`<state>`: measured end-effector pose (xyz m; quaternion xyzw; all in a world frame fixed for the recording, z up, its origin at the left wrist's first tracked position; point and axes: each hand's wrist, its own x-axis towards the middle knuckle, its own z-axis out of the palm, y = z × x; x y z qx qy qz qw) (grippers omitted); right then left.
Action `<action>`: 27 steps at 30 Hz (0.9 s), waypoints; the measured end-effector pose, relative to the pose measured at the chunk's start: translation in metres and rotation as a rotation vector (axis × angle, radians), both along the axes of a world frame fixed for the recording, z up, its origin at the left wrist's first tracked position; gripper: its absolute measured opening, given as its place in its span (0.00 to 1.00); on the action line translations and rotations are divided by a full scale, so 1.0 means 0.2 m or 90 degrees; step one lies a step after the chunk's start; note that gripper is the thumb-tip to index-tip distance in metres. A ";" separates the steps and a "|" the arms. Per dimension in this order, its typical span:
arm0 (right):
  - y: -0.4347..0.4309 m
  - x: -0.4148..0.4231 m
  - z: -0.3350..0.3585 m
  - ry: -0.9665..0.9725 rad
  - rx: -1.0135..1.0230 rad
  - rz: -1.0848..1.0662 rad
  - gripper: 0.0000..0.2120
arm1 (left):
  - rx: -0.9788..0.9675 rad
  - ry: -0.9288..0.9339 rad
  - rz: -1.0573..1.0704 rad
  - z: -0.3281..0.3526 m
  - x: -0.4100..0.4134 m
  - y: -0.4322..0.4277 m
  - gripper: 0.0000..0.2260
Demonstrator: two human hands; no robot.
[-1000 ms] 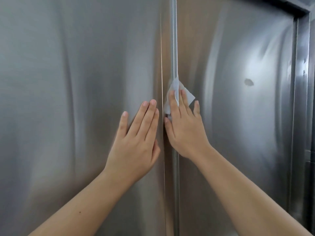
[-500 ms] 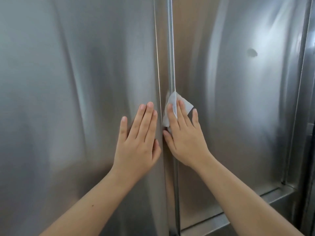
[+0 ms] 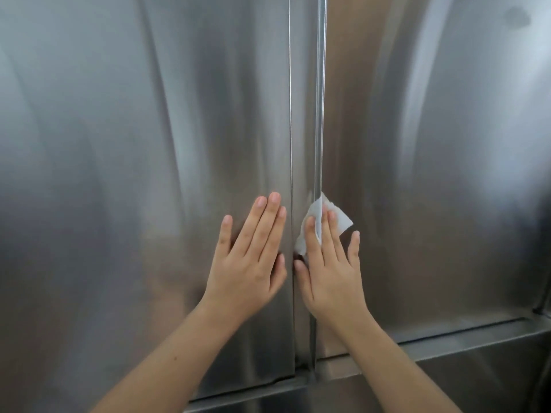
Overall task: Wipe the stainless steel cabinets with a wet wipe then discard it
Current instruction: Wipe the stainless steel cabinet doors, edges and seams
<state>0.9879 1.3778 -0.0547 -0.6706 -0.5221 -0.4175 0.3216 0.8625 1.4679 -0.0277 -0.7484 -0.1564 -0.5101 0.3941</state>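
Two stainless steel cabinet doors fill the view, the left door (image 3: 149, 174) and the right door (image 3: 432, 174), meeting at a vertical seam with a rounded edge strip (image 3: 319, 114). My right hand (image 3: 331, 269) presses a white wet wipe (image 3: 343, 223) flat against the right door's inner edge, fingers straight over it, the wipe folding round the strip. My left hand (image 3: 250, 263) lies flat with straight fingers on the left door, just beside the seam. Most of the wipe is hidden under my fingers.
A dark smudge (image 3: 517, 14) marks the right door near the top right corner. Below the doors runs a steel bottom rail (image 3: 447, 338), sloping down to the left. A vertical frame edge (image 3: 545, 293) shows at the far right.
Both hands have slid down the seam with the wipe. The view has tilted down, so the doors' bottom rail now shows and the smudge sits higher in the frame.
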 end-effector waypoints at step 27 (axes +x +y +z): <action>0.01 0.01 -0.26 0.057 -0.015 0.061 0.26 | 0.017 -0.011 0.050 -0.27 0.02 0.00 0.27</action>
